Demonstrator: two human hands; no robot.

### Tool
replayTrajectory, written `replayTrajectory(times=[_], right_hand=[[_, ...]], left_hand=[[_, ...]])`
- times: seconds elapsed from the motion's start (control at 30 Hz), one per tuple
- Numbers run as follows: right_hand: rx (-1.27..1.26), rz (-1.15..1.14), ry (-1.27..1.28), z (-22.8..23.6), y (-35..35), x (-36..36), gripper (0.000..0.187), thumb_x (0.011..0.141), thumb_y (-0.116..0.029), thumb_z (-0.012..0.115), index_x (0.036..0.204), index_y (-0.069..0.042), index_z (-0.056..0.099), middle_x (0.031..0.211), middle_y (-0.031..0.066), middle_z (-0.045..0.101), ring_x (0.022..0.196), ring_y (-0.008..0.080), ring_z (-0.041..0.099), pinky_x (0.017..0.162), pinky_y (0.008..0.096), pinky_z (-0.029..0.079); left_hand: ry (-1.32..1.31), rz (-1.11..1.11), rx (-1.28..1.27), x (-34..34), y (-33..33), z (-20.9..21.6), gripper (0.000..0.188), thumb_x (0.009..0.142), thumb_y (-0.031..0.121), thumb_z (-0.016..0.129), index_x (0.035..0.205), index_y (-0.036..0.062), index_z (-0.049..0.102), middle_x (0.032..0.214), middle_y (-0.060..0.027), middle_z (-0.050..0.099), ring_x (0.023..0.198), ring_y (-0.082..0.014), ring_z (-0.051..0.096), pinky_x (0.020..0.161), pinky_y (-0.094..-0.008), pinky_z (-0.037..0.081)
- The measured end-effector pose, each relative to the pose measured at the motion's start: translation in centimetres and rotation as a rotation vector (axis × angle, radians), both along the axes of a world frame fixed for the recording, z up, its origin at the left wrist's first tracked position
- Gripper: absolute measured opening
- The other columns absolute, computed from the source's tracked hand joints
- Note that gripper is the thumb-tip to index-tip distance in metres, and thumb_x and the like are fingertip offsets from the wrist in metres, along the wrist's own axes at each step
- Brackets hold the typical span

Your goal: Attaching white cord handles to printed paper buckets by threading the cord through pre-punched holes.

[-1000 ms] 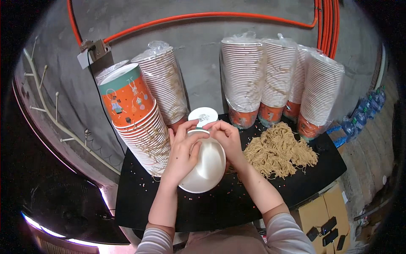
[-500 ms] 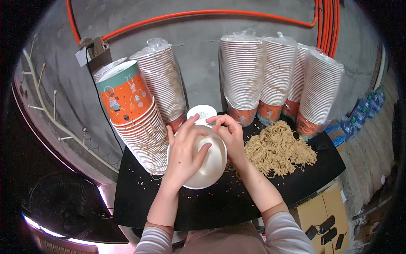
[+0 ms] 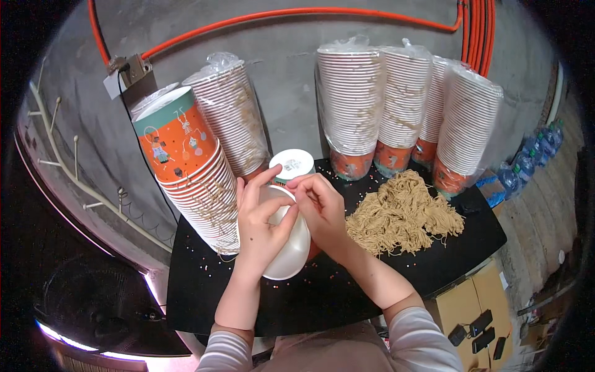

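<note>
A paper bucket [image 3: 290,254] with a white inside is tilted in front of me, its mouth turned toward me. My left hand [image 3: 260,217] lies over its left side, thumb and index finger brought together inside the mouth, the other fingers stretched past the rim. With fingertips pinched at the bucket's upper right rim, my right hand [image 3: 319,208] stays on the outer side. Anything small between the fingertips is hidden. Just behind stands an upturned bucket [image 3: 291,162] with a white printed base. A heap of tan cords [image 3: 406,214] lies right of my right hand.
At the left leans a tall stack of orange and green buckets [image 3: 180,139] with cords hanging on it. Behind it is a bagged stack [image 3: 226,111]; several more bagged stacks [image 3: 350,105] stand at the back right. Small bits dot the black table [image 3: 347,310]. Cardboard [image 3: 462,310] lies below right.
The bucket has turned, so its mouth looks narrower. My left thumb and index finger have closed together, and my right hand has shifted slightly left and down at the rim.
</note>
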State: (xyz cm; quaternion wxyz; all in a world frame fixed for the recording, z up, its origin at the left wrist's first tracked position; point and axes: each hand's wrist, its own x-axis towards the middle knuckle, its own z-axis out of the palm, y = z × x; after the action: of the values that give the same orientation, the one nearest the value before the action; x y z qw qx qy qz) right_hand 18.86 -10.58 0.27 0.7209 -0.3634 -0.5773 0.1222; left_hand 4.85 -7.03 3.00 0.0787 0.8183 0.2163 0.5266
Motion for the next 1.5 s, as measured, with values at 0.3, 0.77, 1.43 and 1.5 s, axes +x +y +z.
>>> replayTrajectory(times=[0.3,0.77,1.43,1.5], right_hand=[[0.061,-0.079,-0.065,-0.1,0.8,1.3,0.004,0.092,0.004,0.064,0.088,0.004,0.062,0.091,0.0094,0.063,0.081,0.0159,0.069,0.071,0.0288,0.056],[-0.528,-0.048,0.321,-14.3,10.5,5.4,0.026,0.094,-0.021,0.061,0.081,0.001,0.068,0.073,0.0013,0.063,0.070,0.0106,0.057,0.065,0.0313,0.046],[-1.197,-0.208,-0.670,-6.9,2.5,22.0,0.015,0.074,-0.005,0.081,0.089,-0.004,0.080,0.077,0.0063,0.077,0.073,0.0159,0.071,0.069,0.0325,0.055],[-1.052,-0.140,-0.576,-6.0,2.2,21.9,0.013,0.081,-0.010,0.078,0.092,-0.002,0.079,0.079,0.0077,0.076,0.075,0.0151,0.071,0.071,0.0324,0.055]], left_hand=[[-0.143,-0.350,-0.357,-2.7,1.0,1.3,0.006,0.083,0.003,0.074,0.081,0.0011,0.069,0.116,-0.0166,0.073,0.110,-0.0287,0.068,0.107,-0.0452,0.044],[0.179,0.062,-0.551,-6.7,1.3,2.7,0.023,0.084,0.004,0.076,0.104,-0.0020,0.067,0.101,-0.0127,0.074,0.093,-0.0214,0.072,0.083,-0.0332,0.054],[0.627,-0.399,-0.428,-0.3,3.1,-2.5,0.037,0.085,0.017,0.077,0.114,-0.0043,0.068,0.094,-0.0209,0.074,0.091,-0.0316,0.074,0.082,-0.0397,0.057],[0.569,-0.363,-0.398,0.0,2.9,-2.2,0.035,0.089,0.013,0.073,0.119,-0.0030,0.068,0.103,-0.0184,0.074,0.095,-0.0268,0.075,0.085,-0.0371,0.058]])
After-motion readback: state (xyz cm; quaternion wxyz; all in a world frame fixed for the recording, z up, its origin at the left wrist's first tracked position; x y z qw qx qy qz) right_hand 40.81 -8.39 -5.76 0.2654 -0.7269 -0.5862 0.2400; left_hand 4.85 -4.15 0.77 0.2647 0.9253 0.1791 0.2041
